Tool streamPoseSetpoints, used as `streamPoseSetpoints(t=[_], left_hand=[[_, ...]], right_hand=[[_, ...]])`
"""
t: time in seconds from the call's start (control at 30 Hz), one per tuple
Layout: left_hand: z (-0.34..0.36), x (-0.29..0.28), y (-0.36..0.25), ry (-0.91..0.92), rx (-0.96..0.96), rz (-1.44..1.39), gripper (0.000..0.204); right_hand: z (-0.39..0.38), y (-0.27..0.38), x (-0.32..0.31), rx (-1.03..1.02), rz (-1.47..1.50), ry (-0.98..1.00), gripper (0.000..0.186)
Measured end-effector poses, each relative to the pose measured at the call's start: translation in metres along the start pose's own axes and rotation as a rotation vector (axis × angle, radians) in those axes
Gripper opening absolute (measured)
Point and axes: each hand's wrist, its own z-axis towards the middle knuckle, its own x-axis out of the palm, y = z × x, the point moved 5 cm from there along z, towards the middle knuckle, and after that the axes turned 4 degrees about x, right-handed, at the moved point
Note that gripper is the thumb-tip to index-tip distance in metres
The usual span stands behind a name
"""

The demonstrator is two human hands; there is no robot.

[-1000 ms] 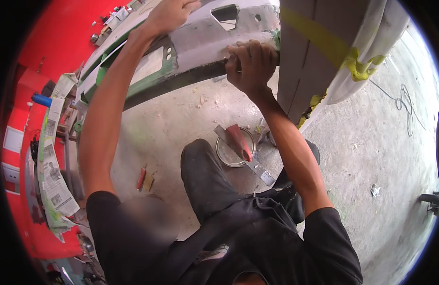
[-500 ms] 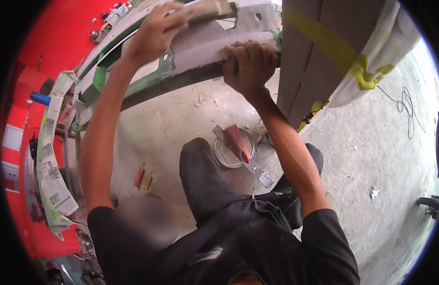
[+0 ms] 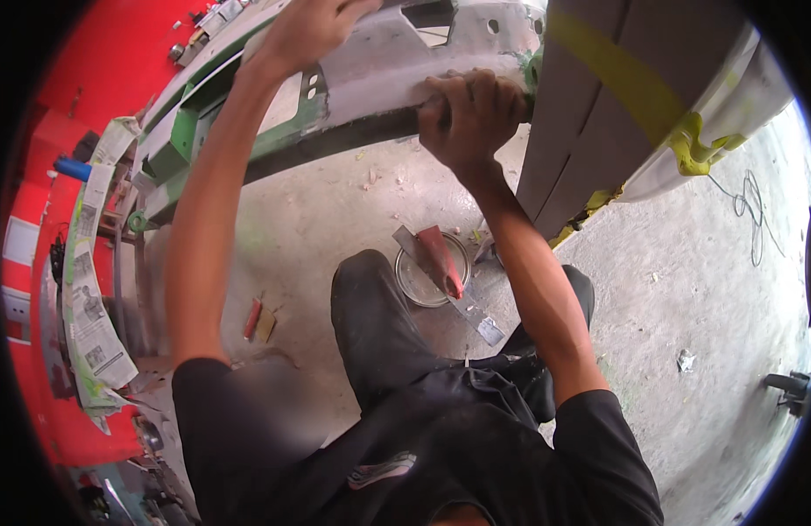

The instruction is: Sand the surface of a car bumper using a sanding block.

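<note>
A grey-primed car bumper (image 3: 370, 74) with green patches stretches across the top of the view. My left hand (image 3: 307, 33) lies on its upper face, fingers partly cut off by the frame's edge; whether it holds anything is hidden. My right hand (image 3: 471, 112) is closed around the bumper's dark lower edge, close to a grey panel (image 3: 590, 131) with a yellow tape stripe. I am crouched on a concrete floor, knees below the bumper.
A round metal tin (image 3: 414, 285) sits on the floor by my knee, a scraper (image 3: 442, 254) smeared red lying across it. A small red tool (image 3: 252, 318) lies to the left. Newspaper masking (image 3: 90, 307) covers a red body at left. A cable (image 3: 752, 210) loops at right.
My left hand slid down along the bumper's upper face and then back up. My right hand kept its grip on the lower edge.
</note>
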Motion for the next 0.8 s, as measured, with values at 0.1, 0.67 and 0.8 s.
streamPoseSetpoints(t=[0.1, 0.67, 0.8], left_hand=[[0.012, 0.008, 0.004, 0.075, -0.028, 0.034, 0.029], [-0.012, 0.005, -0.052, -0.057, 0.158, -0.006, 0.026], [0.021, 0.011, -0.023, -0.035, 0.116, 0.018, 0.024]], right_hand=[[-0.004, -0.005, 0.000, -0.040, -0.017, -0.004, 0.017], [-0.002, -0.010, -0.011, -0.050, -0.013, 0.035, 0.013], [-0.003, 0.005, -0.002, 0.024, -0.028, 0.020, 0.011]])
